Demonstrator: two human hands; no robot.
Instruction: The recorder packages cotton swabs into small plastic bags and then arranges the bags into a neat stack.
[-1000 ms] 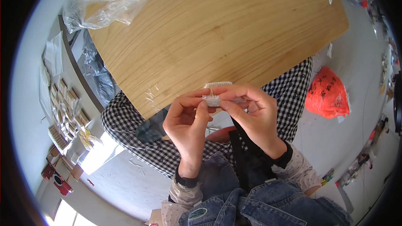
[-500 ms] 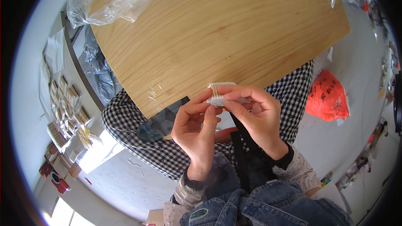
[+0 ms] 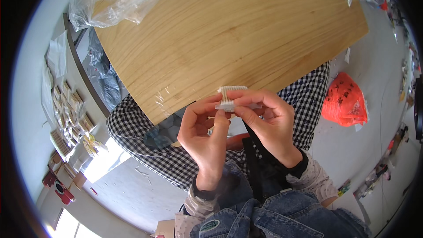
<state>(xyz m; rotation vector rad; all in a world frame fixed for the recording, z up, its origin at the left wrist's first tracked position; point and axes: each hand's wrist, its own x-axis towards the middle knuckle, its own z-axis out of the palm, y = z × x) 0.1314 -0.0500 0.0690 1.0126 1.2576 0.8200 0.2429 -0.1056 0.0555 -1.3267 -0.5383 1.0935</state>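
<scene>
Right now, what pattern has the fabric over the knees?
The fabric is black-and-white checked; see the head view.

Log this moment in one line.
left hand: touching swab pack | right hand: pinching swab pack | table: clear plastic, far left

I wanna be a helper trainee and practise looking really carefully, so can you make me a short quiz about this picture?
1. Pick one: what colour is the bag on the floor, to the right of the wooden table?
a) green
b) red
c) blue

2. True or false: the right hand is empty.

3. Fill in the blank: the cloth over the person's legs has a black-and-white ____ pattern.

Key:
1. b
2. False: the right hand pinches a small bundle of cotton swabs.
3. check
</scene>
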